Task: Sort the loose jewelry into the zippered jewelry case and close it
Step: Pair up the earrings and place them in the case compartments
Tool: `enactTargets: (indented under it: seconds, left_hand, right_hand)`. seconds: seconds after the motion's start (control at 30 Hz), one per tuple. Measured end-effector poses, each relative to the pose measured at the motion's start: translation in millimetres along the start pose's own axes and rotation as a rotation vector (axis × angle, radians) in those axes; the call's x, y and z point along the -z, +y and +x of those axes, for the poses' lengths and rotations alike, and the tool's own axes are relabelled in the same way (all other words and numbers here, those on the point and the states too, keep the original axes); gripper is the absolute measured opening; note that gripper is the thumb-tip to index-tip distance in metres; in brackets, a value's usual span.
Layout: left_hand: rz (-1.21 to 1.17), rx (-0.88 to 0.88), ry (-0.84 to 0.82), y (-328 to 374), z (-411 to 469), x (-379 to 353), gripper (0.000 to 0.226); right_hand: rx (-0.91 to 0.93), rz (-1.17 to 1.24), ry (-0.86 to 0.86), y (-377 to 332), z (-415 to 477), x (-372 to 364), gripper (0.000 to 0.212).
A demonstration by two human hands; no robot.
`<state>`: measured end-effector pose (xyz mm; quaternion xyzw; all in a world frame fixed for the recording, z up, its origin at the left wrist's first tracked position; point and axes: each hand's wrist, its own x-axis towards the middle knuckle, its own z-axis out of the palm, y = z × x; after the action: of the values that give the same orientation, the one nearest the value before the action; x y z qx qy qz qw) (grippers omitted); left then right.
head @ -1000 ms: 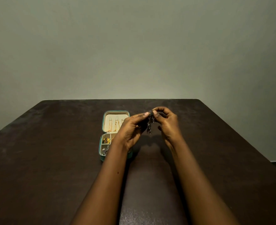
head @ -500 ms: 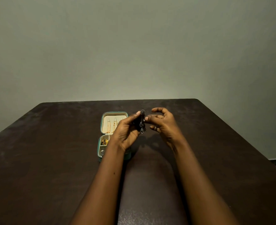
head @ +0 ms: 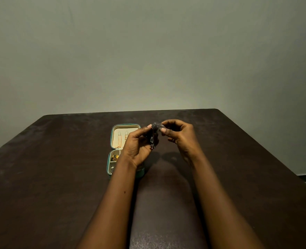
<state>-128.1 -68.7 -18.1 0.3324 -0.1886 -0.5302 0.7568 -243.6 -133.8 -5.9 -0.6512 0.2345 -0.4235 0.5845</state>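
Holding a dark, oxidised-metal dangling jewelry piece (head: pixel 153 140) up in the air above the dark brown wooden table (head: pixel 58 177), just to the right of the open teal zippered jewelry case (head: pixel 125 125). Pinching its beaded top with the left hand (head: pixel 138 150), thumb and forefinger curled closed on it, and letting the remainder hang down in front of the palm. Nipping a small hook or ring at that same top with the right hand (head: pixel 182 139), thumb and forefinger tips pressed together, the rest of the hand loosely curled and gripping nothing else. Too small for telling whether handling one piece or a tangled pair.

Probably, judging from this, freeing or straightening the piece before stowing it. Lying flat open on the table and partly hidden under the left wrist, the case is displaying long gold earrings (head: pixel 122 139) in its cream-lined lid, a gold item (head: pixel 114 157) in one tray compartment and something silvery (head: pixel 112 170) in the nearest one.

Doing this well means:
- working low over the table, so as not to risk losing a slipped piece
- easing the hook gently instead of tugging
- supporting the hanging weight from the left side
- lowering it into a free compartment without snagging the gold earrings
- leaving nothing lying across the rim before zipping shut
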Motion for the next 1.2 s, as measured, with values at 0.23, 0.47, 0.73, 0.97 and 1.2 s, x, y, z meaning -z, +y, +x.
enactTargets:
  seconds: [0.23, 0.47, 0.73, 0.97, 1.2]
  left_hand:
    - [0.106, -0.025, 0.030, -0.4, -3.1, -2.5, 0.009]
    - [0.132, -0.040, 0.025, -0.4, -4.9, -1.2, 0.010]
    - [-0.022, -0.140, -0.024, 1.3, -4.4, -1.1, 0.016]
    - [0.026, -0.133, -0.001, -1.2, -4.9, -3.5, 0.038]
    - [0.062, -0.104, -0.035, -2.4, -6.2, -5.0, 0.029]
  right_hand:
    - [0.110, 0.038, 0.085, 1.9, 3.3, -2.2, 0.019]
    - [0.070, 0.049, 0.080, 2.4, 2.2, -1.2, 0.018]
    - [-0.032, -0.093, -0.068, -1.4, -1.8, -0.6, 0.028]
    - [-0.002, -0.014, -0.027, -6.2, -4.3, -5.6, 0.017]
    - [-0.042, 0.129, 0.008, -2.7, -2.0, -8.2, 0.014]
